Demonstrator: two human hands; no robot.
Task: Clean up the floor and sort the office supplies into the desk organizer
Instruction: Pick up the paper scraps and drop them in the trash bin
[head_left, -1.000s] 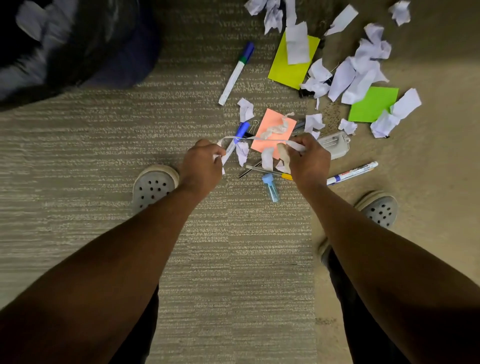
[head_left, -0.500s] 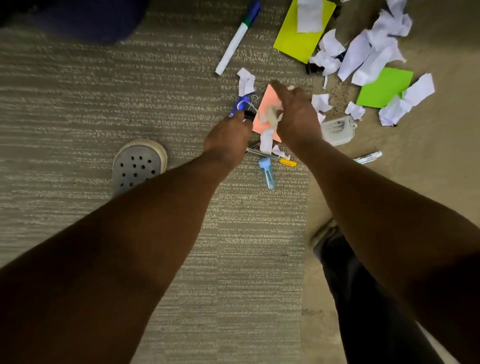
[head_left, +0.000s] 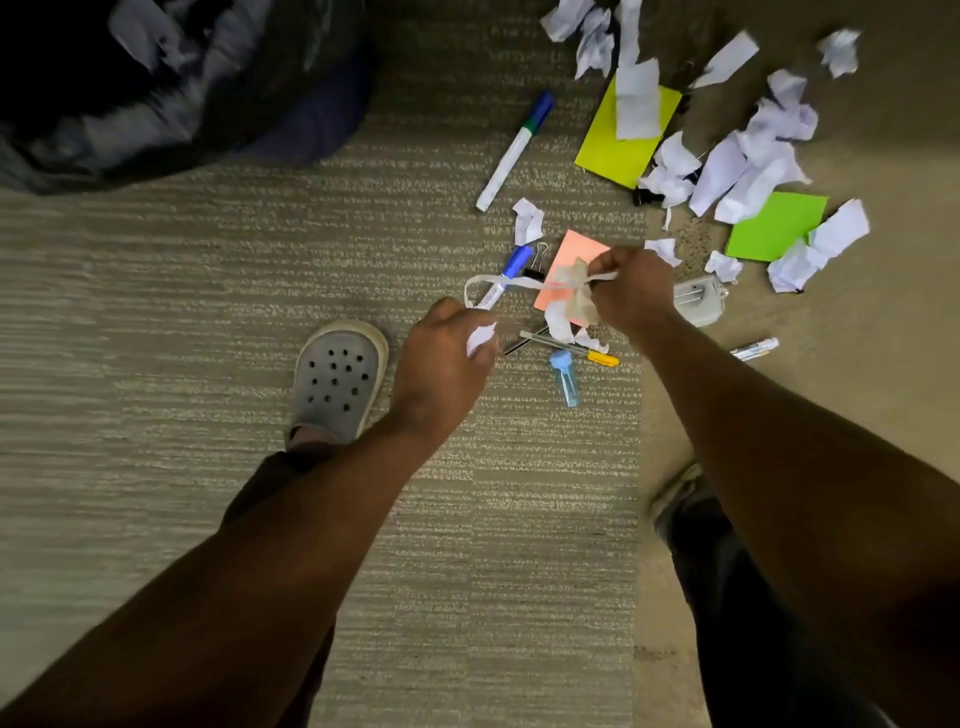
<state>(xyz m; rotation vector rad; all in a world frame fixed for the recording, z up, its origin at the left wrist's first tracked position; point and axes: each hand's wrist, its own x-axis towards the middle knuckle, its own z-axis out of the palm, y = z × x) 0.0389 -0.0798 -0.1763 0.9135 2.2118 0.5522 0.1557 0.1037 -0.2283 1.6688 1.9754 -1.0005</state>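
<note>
My left hand (head_left: 441, 358) is closed around a crumpled white paper scrap (head_left: 480, 338). My right hand (head_left: 631, 296) grips a wad of torn paper (head_left: 574, 291), and a thin paper strip (head_left: 524, 283) stretches between both hands. Under them on the carpet lie a blue-capped marker (head_left: 511, 270), a black binder clip (head_left: 535, 267), an orange sticky note (head_left: 574, 254), a clear pen with a yellow tip (head_left: 571, 351) and a small blue tube (head_left: 565, 376). A grey stapler (head_left: 698, 301) sits right of my right hand.
A black trash bag (head_left: 156, 88) fills the upper left. Farther up lie a white marker with a blue cap (head_left: 514, 150), a yellow sticky pad (head_left: 618, 140), a green sticky pad (head_left: 774, 226) and several crumpled papers (head_left: 748, 166). Another marker (head_left: 756, 348) lies at right. My grey clog (head_left: 337, 379) stands left.
Both hands have risen from the pile and pulled apart, drawing a paper strip taut between them. The view has tilted back up, bringing the trash bag into sight again.
</note>
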